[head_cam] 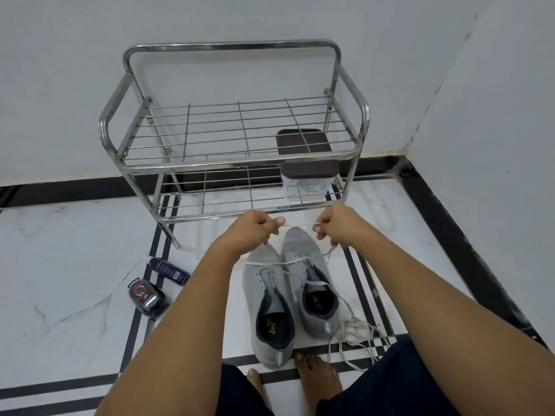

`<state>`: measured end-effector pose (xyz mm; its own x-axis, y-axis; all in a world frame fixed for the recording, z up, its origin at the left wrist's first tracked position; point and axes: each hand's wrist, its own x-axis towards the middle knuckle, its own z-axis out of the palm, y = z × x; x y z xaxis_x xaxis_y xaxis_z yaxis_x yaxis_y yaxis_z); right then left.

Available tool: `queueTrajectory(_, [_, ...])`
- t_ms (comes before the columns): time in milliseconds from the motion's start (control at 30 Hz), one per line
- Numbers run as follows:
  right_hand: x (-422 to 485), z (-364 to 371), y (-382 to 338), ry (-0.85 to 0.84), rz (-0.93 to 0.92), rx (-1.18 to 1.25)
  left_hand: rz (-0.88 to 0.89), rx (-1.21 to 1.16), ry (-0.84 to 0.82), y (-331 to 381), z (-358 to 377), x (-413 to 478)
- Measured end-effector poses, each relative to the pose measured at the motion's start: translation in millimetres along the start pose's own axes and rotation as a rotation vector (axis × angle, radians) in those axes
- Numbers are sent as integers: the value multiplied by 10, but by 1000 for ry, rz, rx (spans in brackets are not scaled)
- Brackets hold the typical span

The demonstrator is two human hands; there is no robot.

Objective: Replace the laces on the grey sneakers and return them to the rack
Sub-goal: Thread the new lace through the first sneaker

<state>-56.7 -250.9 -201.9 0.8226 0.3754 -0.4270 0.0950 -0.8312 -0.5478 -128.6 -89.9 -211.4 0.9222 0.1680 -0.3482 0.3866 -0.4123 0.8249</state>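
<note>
Two grey sneakers stand side by side on the floor, toes toward the rack: the left sneaker and the right sneaker. My left hand and my right hand each pinch a white lace and hold it taut between them above the toes. The lace's ends trail down across both shoes. A second loose white lace lies in a heap on the floor to the right of the right sneaker. The steel shoe rack stands just beyond my hands.
A clear box with a dark lid sits on the rack's lower shelf at the right. A dark bottle and a dark packet lie on the floor to the left. My bare feet are behind the shoes. Walls close the corner at the right.
</note>
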Motion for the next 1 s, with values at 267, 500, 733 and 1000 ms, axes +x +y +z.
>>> queueTrajectory(267, [-43,-9,-155,-98,-152,98,18,37,-27,32,106,57])
queueTrajectory(500, [-61,-39,-11,-75,-134,-13,25,-26,27,16,55,50])
queueTrajectory(733, [-31,-130,-9,-53,-60,76,23,5,11,76,58,58])
queueTrajectory(1000, [-86,-46,-69,-229,-149,209,16,1,-42,114,120,45])
